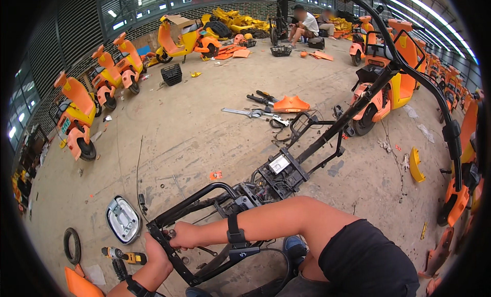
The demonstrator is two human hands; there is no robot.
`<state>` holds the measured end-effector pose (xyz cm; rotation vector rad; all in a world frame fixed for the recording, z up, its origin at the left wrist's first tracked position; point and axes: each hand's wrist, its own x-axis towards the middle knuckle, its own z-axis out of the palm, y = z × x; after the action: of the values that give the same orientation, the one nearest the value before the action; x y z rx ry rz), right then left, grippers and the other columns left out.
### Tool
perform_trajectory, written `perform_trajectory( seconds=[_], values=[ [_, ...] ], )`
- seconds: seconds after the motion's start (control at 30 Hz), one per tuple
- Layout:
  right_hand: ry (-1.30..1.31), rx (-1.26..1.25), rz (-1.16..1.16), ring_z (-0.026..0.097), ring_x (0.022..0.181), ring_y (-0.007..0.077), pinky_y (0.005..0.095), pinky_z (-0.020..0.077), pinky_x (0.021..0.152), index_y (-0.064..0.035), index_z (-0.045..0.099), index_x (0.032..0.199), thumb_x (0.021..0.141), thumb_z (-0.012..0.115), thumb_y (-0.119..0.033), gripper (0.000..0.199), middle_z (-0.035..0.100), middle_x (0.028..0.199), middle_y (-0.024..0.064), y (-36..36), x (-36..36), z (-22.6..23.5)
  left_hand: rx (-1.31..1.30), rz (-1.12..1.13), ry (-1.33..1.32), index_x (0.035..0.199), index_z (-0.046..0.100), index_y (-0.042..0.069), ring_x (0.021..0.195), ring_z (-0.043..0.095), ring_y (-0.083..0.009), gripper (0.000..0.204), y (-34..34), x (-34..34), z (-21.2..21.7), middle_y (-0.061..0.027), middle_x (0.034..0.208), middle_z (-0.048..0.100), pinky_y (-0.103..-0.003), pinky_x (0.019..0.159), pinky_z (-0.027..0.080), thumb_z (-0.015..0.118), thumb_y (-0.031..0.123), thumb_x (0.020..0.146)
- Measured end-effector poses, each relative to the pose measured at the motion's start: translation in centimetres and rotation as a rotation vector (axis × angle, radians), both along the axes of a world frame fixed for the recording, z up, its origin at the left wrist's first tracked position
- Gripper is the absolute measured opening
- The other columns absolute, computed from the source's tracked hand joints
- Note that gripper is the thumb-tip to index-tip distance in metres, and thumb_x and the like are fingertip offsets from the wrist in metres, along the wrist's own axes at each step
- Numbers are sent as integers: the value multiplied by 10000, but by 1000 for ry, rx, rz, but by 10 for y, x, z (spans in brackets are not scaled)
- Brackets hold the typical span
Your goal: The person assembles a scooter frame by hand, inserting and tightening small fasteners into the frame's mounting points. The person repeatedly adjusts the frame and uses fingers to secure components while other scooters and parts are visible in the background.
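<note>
A stripped black scooter frame (220, 187) stretches from its rear end in front of me to the handlebar (391, 44) at upper right. My left hand (157, 253) is closed at the outer side of the rear crossbar (176, 261), its fingertips partly hidden. Just inside that bar, my right hand (185, 235) is closed in a fist close to the metal; what it grips is too small and covered to make out. A dark tyre (220, 257) shows below my right forearm. Wiring and a black box with a white label (279, 164) sit mid-frame.
Left of the frame lie a white-and-black shell part (123, 220), a yellow-black cordless drill (125, 255) and a small tyre (72, 246). Beyond are tools (253, 113) and an orange panel (291, 103). Orange scooters (79, 113) line both sides; two people (307, 26) sit far back.
</note>
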<state>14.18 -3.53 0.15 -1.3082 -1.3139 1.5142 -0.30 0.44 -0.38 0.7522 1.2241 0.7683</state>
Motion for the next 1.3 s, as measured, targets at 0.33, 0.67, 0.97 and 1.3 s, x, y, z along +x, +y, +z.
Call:
perform_trajectory(
  seconds=[0.33,0.67,0.97,1.3],
  values=[
    [-100,227,26,569,498,161,336,440,480,-17,621,652,741,667,-172,185,594,563,94,-2,-2,-8,0,-8,-35,875,567,70,708,600,-235,538,-2,-1,7,-81,754,603,-369,672,492,245,487,981],
    [-259,574,91,644,748,397,444,503,671,24,602,857,759,630,-153,204,649,767,229,-1,1,-23,-46,8,-46,897,590,74,734,627,-245,584,2,-2,-8,-88,778,633,-410,710,515,196,493,997],
    [-425,685,95,617,841,424,497,489,739,9,590,876,835,623,-183,198,649,852,221,-6,10,-23,40,-33,15,903,616,59,693,613,-234,535,2,2,-4,-83,760,639,-364,659,497,237,429,981],
    [-525,799,136,617,824,392,466,498,728,-17,594,885,820,654,-181,186,621,859,181,-3,7,-34,38,-9,2,914,621,32,706,618,-240,563,1,-3,-9,-104,772,638,-367,677,502,218,417,990]
  ],
)
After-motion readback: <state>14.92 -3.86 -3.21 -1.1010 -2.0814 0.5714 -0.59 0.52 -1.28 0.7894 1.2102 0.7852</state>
